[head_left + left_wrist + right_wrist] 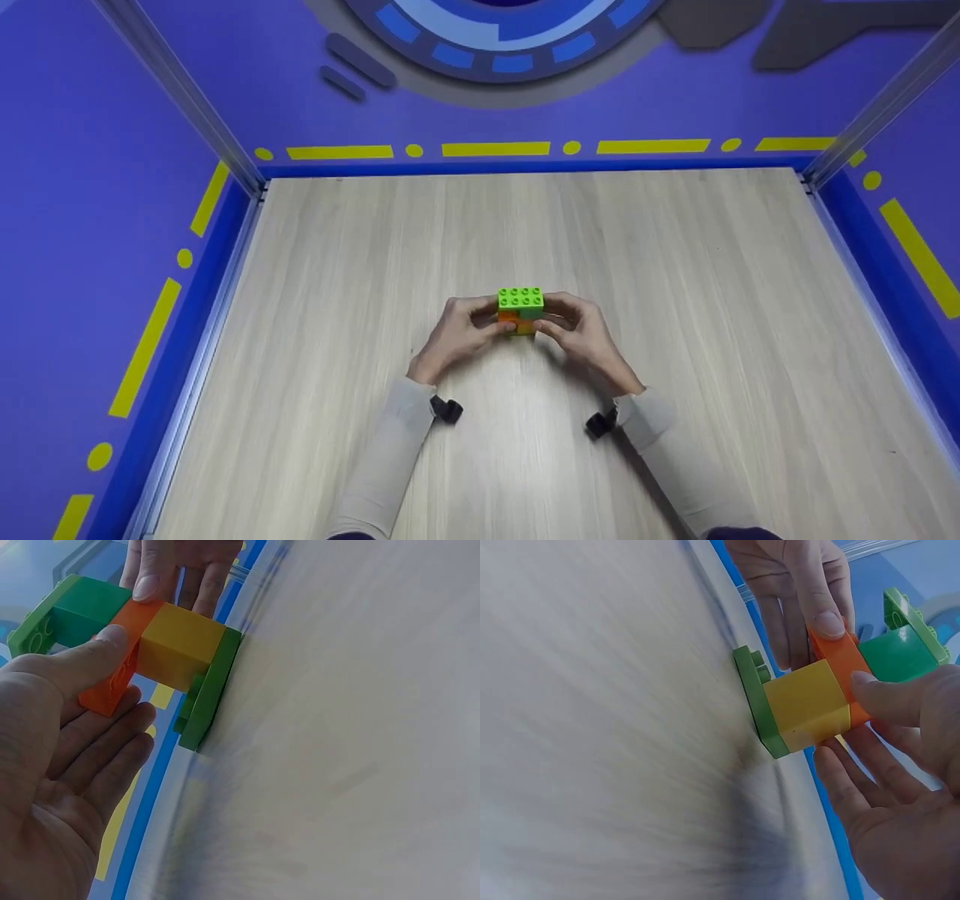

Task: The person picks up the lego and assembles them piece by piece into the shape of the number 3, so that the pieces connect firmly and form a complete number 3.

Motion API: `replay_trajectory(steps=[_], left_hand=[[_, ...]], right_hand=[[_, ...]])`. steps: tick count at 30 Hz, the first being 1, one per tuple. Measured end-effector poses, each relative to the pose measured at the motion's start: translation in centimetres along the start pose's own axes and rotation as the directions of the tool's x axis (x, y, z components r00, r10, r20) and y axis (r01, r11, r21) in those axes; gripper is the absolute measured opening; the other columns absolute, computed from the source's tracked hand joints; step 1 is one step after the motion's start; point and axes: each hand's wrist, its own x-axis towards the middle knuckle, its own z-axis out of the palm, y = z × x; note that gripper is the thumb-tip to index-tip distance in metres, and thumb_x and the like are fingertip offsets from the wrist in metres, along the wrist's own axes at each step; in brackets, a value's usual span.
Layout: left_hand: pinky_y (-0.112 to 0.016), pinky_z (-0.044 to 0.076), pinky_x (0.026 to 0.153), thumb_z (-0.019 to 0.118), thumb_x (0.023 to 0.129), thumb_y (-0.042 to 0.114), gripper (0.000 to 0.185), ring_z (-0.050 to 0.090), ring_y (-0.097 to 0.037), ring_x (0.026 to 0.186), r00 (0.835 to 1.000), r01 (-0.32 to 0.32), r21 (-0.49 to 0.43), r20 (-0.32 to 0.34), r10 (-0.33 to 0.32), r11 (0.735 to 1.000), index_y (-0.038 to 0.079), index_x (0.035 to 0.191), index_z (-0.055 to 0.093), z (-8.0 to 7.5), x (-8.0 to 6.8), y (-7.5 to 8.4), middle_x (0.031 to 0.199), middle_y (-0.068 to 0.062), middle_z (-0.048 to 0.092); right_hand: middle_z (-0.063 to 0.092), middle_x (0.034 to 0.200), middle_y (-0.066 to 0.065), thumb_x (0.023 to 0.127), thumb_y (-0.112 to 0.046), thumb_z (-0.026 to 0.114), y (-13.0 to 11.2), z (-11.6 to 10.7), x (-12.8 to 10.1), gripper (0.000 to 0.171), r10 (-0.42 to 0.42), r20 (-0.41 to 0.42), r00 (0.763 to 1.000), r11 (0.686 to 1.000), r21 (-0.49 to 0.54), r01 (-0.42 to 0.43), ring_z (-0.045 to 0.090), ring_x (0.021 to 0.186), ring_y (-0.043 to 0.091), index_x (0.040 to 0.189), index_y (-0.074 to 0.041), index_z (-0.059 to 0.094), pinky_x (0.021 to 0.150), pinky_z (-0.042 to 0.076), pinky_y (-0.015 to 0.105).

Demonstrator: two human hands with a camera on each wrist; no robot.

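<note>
A stack of toy building bricks (520, 300) stands upright on the table between both hands. A light green studded plate (520, 298) tops it. Below that come a darker green block (94, 611), an orange brick (109, 690), a yellow block (180, 645) and, lowest, a green plate (759, 705) close at the tabletop. My left hand (457, 330) holds the stack from the left, its thumb on the orange brick. From the right, my right hand (583, 334) grips it, thumb also against the orange brick. Fingers of both hands reach behind the stack and are partly hidden.
Around the stack spreads a pale wood-grain tabletop (360, 247). Blue-purple panels with yellow dashes form a back wall (510, 124) and side walls, with metal posts (187, 90) at the corners. Each wrist carries a small black camera (448, 410).
</note>
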Motion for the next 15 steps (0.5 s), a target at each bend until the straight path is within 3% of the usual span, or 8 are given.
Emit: replay_trajectory(steps=[4,8,15], left_hand=[[-0.028,0.057,0.106,0.082,0.096,0.024,0.045,0.072,-0.015,0.124,1.0,0.006,-0.018,-0.014,-0.006,1.0,0.011,0.138,0.072,0.1,0.02,0.08,0.132,-0.006,0.076],[-0.028,0.058,0.105,0.081,0.097,0.025,0.046,0.072,-0.018,0.125,0.999,0.016,-0.095,-0.028,-0.018,0.995,0.01,0.139,0.071,0.27,0.09,0.32,0.133,-0.008,0.075],[-0.039,0.057,0.108,0.079,0.099,0.022,0.05,0.068,-0.026,0.132,0.999,-0.024,-0.14,-0.05,0.018,0.99,0.002,0.143,0.066,0.28,0.46,0.76,0.142,-0.013,0.07]], right_hand=[[0.072,0.132,0.02,0.094,0.003,0.079,-0.21,-0.07,0.12,0.039,0.018,-0.02,1.0,1.0,-0.013,-0.019,0.069,0.126,0.036,0.133,0.0,0.071,0.108,0.058,0.038],[0.073,0.13,0.019,0.095,0.0,0.079,-0.55,-0.22,0.23,0.038,0.037,-0.032,0.999,0.999,-0.013,-0.037,0.07,0.124,0.036,0.132,-0.001,0.071,0.108,0.058,0.037],[0.072,0.133,0.017,0.096,-0.007,0.08,-0.98,-0.69,0.64,0.037,0.063,-0.068,0.996,0.997,-0.033,-0.065,0.07,0.12,0.033,0.132,-0.003,0.073,0.109,0.058,0.04]])
